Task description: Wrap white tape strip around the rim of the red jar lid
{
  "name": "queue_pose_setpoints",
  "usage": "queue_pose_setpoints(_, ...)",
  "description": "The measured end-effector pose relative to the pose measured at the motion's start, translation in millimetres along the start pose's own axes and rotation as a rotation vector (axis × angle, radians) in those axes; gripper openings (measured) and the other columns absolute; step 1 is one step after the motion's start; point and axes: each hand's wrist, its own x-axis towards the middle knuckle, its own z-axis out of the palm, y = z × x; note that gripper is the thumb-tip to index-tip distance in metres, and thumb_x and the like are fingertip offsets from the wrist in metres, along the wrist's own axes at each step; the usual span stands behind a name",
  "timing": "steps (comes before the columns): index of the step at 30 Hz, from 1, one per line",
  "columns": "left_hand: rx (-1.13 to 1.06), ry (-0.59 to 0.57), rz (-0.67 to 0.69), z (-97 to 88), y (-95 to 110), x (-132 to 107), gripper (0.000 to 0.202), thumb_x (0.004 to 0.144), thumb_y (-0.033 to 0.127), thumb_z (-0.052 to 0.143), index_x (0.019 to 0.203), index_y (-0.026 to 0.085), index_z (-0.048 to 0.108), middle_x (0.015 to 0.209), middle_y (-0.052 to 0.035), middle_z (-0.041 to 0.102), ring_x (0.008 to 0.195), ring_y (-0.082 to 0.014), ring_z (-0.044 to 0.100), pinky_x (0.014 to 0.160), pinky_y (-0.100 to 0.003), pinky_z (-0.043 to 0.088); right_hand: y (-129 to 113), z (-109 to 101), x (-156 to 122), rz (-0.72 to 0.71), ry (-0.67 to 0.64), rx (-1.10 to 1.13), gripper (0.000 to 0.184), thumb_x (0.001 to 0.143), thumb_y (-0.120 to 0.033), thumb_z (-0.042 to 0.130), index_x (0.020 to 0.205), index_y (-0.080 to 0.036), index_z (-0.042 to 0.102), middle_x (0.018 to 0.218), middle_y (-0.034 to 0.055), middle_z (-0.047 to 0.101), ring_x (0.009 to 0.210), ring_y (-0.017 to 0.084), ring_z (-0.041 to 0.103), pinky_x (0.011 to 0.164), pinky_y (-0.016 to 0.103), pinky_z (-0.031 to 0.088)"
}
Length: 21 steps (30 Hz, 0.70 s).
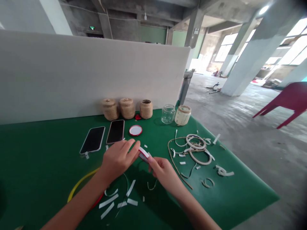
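Between my two hands is a jar lid [144,154], tilted on edge, with a red rim and a white strip along its side. My left hand [120,156] grips the lid's left end with bent fingers; part of the lid is hidden behind them. From the right, my right hand [161,167] pinches the other end, its thumb pressed on the white strip. Another red-rimmed lid [135,130] lies flat with its white face up, just beyond my hands. White tape pieces [131,187] are scattered on the green table [153,210] below.
Several twine-wrapped jars [109,109] stand along the white partition [96,73]. A clear glass jar [168,114] and a tape-covered jar [183,115] are at the back right. Two phones [93,140] lie left. Tape rolls [200,157] and cord [176,167] sit near the right edge.
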Motion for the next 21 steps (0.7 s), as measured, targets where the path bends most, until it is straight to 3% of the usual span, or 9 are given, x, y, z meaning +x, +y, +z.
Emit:
queue_pose_setpoints(5,-0.042,0.007,0.078,-1.4,-2.8,2.9,0.034,0.079,0.013,0.063,0.112,0.014,0.059,0.088,-0.0077,0.064,0.079,-0.0186,0.063,0.07,-0.03,0.052,-1.5,-1.0,2.2,-0.009,-0.011,0.06,0.054,0.087,-0.06,0.037,0.063,-0.015,0.051,0.048,-0.0051,0.035,0.044,0.006,0.028,0.042,0.021,0.019)
queue_pose_setpoints(11,-0.122,0.071,0.166,-3.0,0.1,6.2,0.027,0.079,0.011,0.063,0.106,0.016,0.062,0.101,-0.0085,0.059,0.098,-0.0204,0.06,0.086,-0.036,0.052,-0.2,-0.9,3.3,-0.041,-0.001,0.01,0.054,0.088,-0.06,0.037,0.063,-0.014,0.052,0.049,-0.0044,0.037,0.045,0.006,0.03,0.044,0.021,0.021)
queue_pose_setpoints(15,-0.159,0.081,0.231,-3.8,2.6,5.7,0.03,0.08,0.012,0.063,0.11,0.017,0.061,0.099,-0.0062,0.059,0.093,-0.0173,0.059,0.089,-0.037,0.05,-0.3,-0.1,3.2,-0.035,-0.006,0.011,0.055,0.087,-0.061,0.037,0.062,-0.014,0.052,0.049,-0.0043,0.037,0.045,0.007,0.03,0.043,0.021,0.021)
queue_pose_setpoints(21,-0.188,0.07,0.245,-4.6,-0.4,8.4,0.023,0.081,0.011,0.062,0.104,0.012,0.061,0.09,-0.0059,0.063,0.085,-0.0174,0.06,0.081,-0.037,0.052,-4.8,0.4,0.4,-0.009,-0.048,0.125,0.052,0.087,-0.059,0.038,0.065,-0.015,0.053,0.048,-0.0051,0.036,0.043,0.006,0.03,0.042,0.02,0.02)
